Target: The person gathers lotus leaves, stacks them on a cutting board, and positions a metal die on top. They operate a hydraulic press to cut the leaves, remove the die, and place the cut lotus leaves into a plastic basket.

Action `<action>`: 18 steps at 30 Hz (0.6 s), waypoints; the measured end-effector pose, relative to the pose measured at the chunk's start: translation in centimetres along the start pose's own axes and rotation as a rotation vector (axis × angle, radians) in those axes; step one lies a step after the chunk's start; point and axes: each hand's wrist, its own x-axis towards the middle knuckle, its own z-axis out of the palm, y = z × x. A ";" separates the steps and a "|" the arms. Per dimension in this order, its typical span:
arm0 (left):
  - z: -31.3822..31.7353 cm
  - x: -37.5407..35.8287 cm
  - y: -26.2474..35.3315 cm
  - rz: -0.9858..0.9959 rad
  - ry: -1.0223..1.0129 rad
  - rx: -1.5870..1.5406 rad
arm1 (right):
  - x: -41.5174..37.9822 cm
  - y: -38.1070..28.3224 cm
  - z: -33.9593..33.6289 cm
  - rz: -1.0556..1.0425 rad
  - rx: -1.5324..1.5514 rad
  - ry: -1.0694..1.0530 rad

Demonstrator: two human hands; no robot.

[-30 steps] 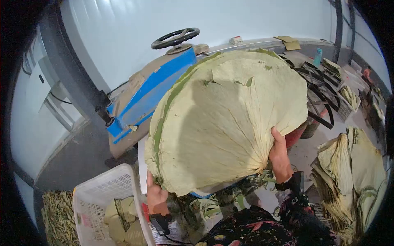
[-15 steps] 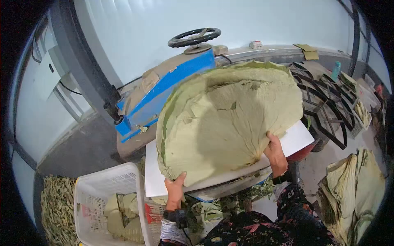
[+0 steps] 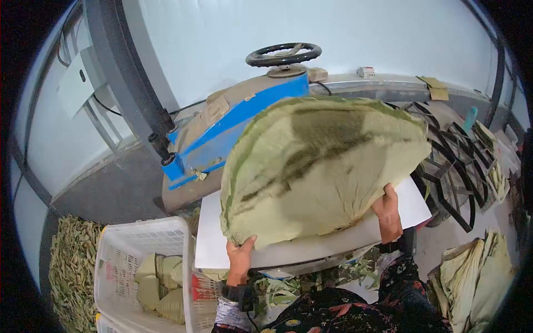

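A large stack of dried, pale green leaves (image 3: 311,183), folded into half-rounds that look like lotus leaves, lies over a white board (image 3: 408,202). Dark streaks and shadow run across the top leaf. My left hand (image 3: 240,260) pinches the stack's lower left corner, thumb on top and fingers hidden beneath. At the lower right edge, near where the veins gather, my right hand (image 3: 388,215) grips the leaves with its thumb over them. The far rim of the stack reaches toward a blue machine (image 3: 244,114) with a black handwheel (image 3: 284,54).
A white plastic crate (image 3: 186,244) at lower left holds cut leaf pieces (image 3: 161,280). Leaf scraps (image 3: 72,272) are heaped beside it. Black metal frames (image 3: 458,166) lie at right, above more folded dried leaves (image 3: 472,277). A dark post (image 3: 130,66) stands left of the machine.
The whole view has shifted slightly. The stack's top surface now shows a long dark streak where a small tear was visible before. Both hands keep their hold on its lower edge.
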 end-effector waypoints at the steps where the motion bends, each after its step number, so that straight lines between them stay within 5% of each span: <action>1: 0.2 -0.1 -0.2 -0.012 -0.044 -0.045 | 0.0 0.0 -0.8 0.049 -0.016 -0.009; 12: 0.6 -0.8 3.5 -0.056 -0.064 -0.012 | -2.0 -2.0 6.2 0.106 -0.219 0.204; 18: -2.1 0.6 6.9 -0.582 -0.258 -0.023 | -7.0 -2.5 7.4 0.262 -0.294 0.356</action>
